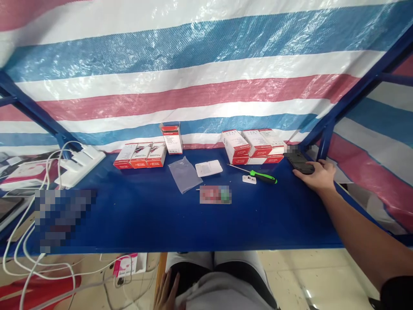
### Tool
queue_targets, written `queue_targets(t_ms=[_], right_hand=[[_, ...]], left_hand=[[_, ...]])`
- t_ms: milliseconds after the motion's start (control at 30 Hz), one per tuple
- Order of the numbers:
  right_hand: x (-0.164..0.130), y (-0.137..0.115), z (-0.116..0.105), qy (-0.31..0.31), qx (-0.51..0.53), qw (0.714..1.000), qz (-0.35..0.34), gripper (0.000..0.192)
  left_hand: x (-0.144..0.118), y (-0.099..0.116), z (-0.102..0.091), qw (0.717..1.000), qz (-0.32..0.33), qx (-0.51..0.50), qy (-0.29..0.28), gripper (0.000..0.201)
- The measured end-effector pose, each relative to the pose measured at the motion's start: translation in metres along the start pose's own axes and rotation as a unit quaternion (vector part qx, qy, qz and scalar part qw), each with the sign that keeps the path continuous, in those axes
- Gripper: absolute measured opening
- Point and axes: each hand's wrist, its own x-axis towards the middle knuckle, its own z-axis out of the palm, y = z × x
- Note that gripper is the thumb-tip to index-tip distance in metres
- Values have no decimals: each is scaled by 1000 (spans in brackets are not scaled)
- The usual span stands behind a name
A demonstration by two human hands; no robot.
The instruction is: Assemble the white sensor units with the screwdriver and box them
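My right hand (pixel 322 175) reaches to the far right of the blue table, thumb and fingers around the near end of a dark, flat, oblong object (pixel 300 162). Its far end is blurred out, so its kind is unclear. Low in the view, my left hand (pixel 167 291) lies on my thigh with its fingers stretched out, holding nothing. Left of the dark object lies a green-and-black screwdriver (pixel 264 176), beside a small white plastic part (pixel 249 179). A white cover-like piece (pixel 209 168) and a clear plastic bag (pixel 184 174) lie farther left.
Red-and-white boxes (pixel 237 145) are stacked behind the screwdriver. More boxes (pixel 141 155) stand at left, with one upright box (pixel 172 140). A white power strip (pixel 80 165) with cables occupies the left edge. Blue frame posts (pixel 325 140) and a striped sheet (pixel 193 86) enclose the table (pixel 145 219).
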Motion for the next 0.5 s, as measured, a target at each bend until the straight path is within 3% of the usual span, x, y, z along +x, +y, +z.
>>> queue_targets(t_ms=[167,300,500], right_hand=[[0,-1,-2,-4,-12,1000,-5,62],[0,-1,-2,-4,-16,1000,-1,60],[2,2,1,-4,-41,999,5,66]], left_hand=[[15,4,11,1000,12,-11,-23,62],[46,20,-3,1000,9,0,-26,63],[92,44,-27,997,8,21,-71,49]])
